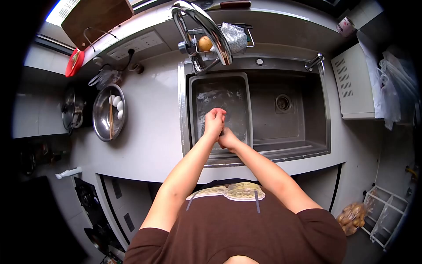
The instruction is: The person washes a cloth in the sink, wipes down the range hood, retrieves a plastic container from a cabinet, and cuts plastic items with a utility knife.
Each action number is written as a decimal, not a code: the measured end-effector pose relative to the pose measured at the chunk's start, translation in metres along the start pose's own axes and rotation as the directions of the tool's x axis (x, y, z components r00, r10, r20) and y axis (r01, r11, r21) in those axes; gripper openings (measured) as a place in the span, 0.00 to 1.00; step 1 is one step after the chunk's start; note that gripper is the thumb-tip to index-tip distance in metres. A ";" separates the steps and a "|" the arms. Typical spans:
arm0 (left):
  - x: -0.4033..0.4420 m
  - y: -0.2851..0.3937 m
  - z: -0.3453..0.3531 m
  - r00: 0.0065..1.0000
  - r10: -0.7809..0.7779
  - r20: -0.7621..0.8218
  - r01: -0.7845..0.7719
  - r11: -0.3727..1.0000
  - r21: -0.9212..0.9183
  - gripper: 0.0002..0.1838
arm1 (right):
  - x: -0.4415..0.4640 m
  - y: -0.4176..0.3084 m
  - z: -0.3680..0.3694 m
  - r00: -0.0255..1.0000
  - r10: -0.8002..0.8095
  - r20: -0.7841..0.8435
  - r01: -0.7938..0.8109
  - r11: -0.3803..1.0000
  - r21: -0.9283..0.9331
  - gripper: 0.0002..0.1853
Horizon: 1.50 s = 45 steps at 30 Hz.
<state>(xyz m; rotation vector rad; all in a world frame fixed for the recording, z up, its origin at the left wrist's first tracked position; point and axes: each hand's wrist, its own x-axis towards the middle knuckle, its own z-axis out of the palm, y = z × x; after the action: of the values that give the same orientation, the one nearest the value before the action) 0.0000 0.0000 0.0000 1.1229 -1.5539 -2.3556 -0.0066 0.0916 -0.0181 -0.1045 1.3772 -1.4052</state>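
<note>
We look down on a kitchen bench (149,110) with a dark sink set into it, and a basin (249,105) holding water (233,99) fills the sink's left part. Our left hand (214,122) hangs over that water with its fingers curled in, while our right hand (228,139) meets it on the near side, its fingers mostly hidden. We cannot tell whether either hand grips anything. We judge the work at the basin to be under way and unfinished, since both hands are together over the water; how much remains, we cannot say. To the left on the bench, a metal bowl (100,121) holds several white eggs (117,104), which look whole, and a pair of chopsticks (111,116); neither hand is near them. The chrome faucet (218,33) arches over the basin's far edge, the tallest obstacle close by, and the basin's walls hem our hands in at the sides. Behind the sink we see a round yellowish item (205,43) and a silvery cloth (235,37); at its far right corner stands a soap dispenser (313,62). Farther right are a white box (351,83) and some plastic bags (398,83), well apart from our hands.
</note>
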 end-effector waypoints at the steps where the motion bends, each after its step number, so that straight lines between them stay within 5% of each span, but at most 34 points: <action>1: 0.000 0.002 0.000 1.000 -0.020 0.010 0.020 1.000 0.022 0.10 | -0.003 -0.004 0.004 0.998 0.011 -0.065 -0.013 1.000 -0.021 0.06; 6: 0.000 -0.001 0.002 0.998 -0.028 0.061 0.022 0.995 0.098 0.12 | -0.013 -0.017 0.012 0.985 0.066 -0.160 -0.076 0.995 -0.057 0.05; 8: 0.004 -0.013 0.001 0.975 0.189 0.120 -0.221 0.901 0.374 0.21 | -0.017 -0.018 0.014 0.990 0.037 -0.136 -0.054 0.990 -0.131 0.08; 9: 0.000 -0.008 0.004 0.974 0.194 0.119 -0.225 0.900 0.373 0.21 | -0.016 -0.017 0.014 0.990 0.033 -0.134 -0.051 0.990 -0.134 0.08; 11: -0.010 0.002 0.009 0.927 0.320 0.195 -0.360 0.612 0.704 0.27 | -0.013 -0.013 0.011 0.995 0.101 -0.026 -0.104 0.978 -0.181 0.11; 12: -0.019 0.013 0.012 0.947 0.243 0.211 -0.316 0.582 0.749 0.29 | 0.007 0.019 0.006 0.998 0.060 0.003 -0.060 0.998 -0.022 0.10; 17: -0.032 0.014 0.019 0.926 0.260 0.275 -0.369 0.459 0.808 0.24 | -0.002 0.022 -0.004 0.966 0.255 0.040 -0.254 0.967 -0.024 0.10; 20: -0.040 0.011 0.018 0.919 0.198 0.341 -0.392 0.356 0.848 0.20 | -0.006 0.035 -0.008 0.971 0.240 0.004 -0.225 0.915 -0.336 0.08; 27: -0.054 0.010 0.016 0.856 0.191 0.480 -0.513 0.207 0.833 0.20 | -0.018 0.043 0.000 0.992 0.041 -0.120 -0.078 0.941 -0.330 0.05; 32: -0.060 0.011 0.021 0.781 0.385 0.491 -0.605 0.276 0.746 0.15 | -0.020 0.033 0.000 0.967 -0.135 -0.216 0.074 0.960 -0.270 0.09; 34: -0.056 0.019 0.023 0.838 0.405 0.365 -0.539 0.515 0.667 0.11 | -0.030 0.013 -0.008 0.961 -0.183 -0.209 0.138 0.967 -0.214 0.11; 37: -0.053 0.029 0.020 0.853 0.454 0.259 -0.499 0.560 0.661 0.14 | -0.060 -0.032 -0.019 0.973 -0.168 -0.158 0.143 0.977 -0.158 0.17; 38: -0.059 0.049 0.019 0.929 0.280 0.242 -0.368 0.638 0.676 0.18 | -0.069 -0.046 -0.018 0.961 -0.220 -0.170 0.203 0.973 -0.110 0.18; 39: -0.061 0.061 0.020 0.914 0.291 0.284 -0.407 0.645 0.647 0.19 | -0.074 -0.058 -0.020 0.945 -0.270 -0.185 0.263 0.963 -0.065 0.19; 43: -0.120 0.134 0.041 0.720 0.548 0.426 -0.690 0.502 0.522 0.22 | -0.105 -0.100 -0.013 0.747 -0.627 -0.220 0.608 0.779 -0.156 0.15; 45: -0.156 0.160 0.051 0.580 0.664 0.472 -0.805 0.378 0.457 0.23 | -0.139 -0.131 0.006 0.467 -0.872 -0.146 0.784 0.484 -0.388 0.14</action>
<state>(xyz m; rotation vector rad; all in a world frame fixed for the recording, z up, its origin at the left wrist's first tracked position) 0.0331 0.0345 0.2246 0.0337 -2.3623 -1.3402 -0.0284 0.1486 0.1628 -0.8981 1.9247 -2.1068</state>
